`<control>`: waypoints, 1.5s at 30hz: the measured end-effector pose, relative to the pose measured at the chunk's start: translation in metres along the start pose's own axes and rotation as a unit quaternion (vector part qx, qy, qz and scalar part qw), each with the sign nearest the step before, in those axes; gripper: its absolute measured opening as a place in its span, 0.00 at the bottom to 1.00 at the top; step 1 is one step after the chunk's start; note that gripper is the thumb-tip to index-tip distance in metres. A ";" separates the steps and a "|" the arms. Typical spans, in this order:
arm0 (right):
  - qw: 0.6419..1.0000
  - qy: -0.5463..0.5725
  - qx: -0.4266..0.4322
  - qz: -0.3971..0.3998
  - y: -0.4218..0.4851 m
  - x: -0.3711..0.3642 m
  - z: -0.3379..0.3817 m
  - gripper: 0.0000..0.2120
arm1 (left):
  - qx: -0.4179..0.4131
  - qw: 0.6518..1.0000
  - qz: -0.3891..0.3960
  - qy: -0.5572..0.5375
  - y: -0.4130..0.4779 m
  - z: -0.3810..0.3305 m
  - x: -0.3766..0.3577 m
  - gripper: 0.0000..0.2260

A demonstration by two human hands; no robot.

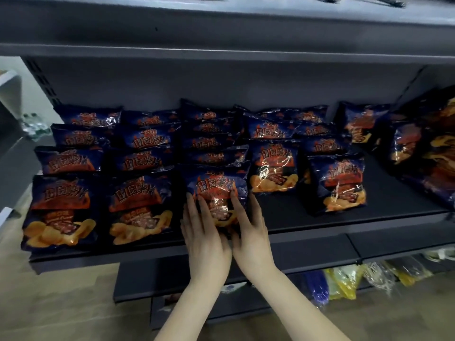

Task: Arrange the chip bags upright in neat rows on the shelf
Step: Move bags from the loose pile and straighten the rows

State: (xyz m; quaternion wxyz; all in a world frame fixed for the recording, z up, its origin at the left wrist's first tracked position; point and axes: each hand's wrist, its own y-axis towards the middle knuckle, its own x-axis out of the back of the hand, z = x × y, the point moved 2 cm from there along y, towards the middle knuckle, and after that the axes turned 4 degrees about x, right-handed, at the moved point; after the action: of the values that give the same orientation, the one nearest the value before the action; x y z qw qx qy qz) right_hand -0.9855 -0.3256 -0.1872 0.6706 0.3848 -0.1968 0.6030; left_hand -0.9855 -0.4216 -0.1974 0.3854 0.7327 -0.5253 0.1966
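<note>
Dark shelf point(320, 217) holds chip bags point(145, 141) standing upright in five front-to-back rows. They are navy foil with an orange-red flame logo, chips printed at the bottom, and glossy glare. More bags form a loose pile point(430, 148) at far right. The front bag point(216, 185) of the middle row is at the shelf edge, with left hand point(204, 239) and right hand point(251, 232) on its lower half, fingers straight and pressing from either side.

Lower right, yellow and blue plastic packets point(344, 284) crowd together; far left, clear green-capped bottles point(33, 126); pale beige floor point(61, 303) nearest.
</note>
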 end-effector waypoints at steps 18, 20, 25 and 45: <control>0.999 -0.030 -0.012 0.024 0.012 0.000 -0.002 0.37 | 0.030 0.996 0.077 -0.023 0.012 -0.002 0.002 0.39; 0.999 -0.024 -0.012 0.029 0.012 0.000 -0.001 0.37 | 0.030 0.996 0.081 -0.024 0.011 -0.001 0.002 0.39; 1.000 0.022 -0.014 0.004 0.008 0.000 0.001 0.35 | 0.039 0.995 0.084 -0.038 0.009 -0.002 0.008 0.38; 0.956 0.128 0.134 -0.226 0.021 0.013 0.036 0.27 | -0.019 0.995 -0.028 -0.089 0.020 0.011 0.053 0.42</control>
State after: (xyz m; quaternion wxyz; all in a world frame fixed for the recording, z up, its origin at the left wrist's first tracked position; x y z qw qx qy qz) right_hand -0.9962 -0.3444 -0.1490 0.7514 0.4254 0.0652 0.5002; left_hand -0.9855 -0.4664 -0.1602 0.3564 0.7541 -0.5408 0.1093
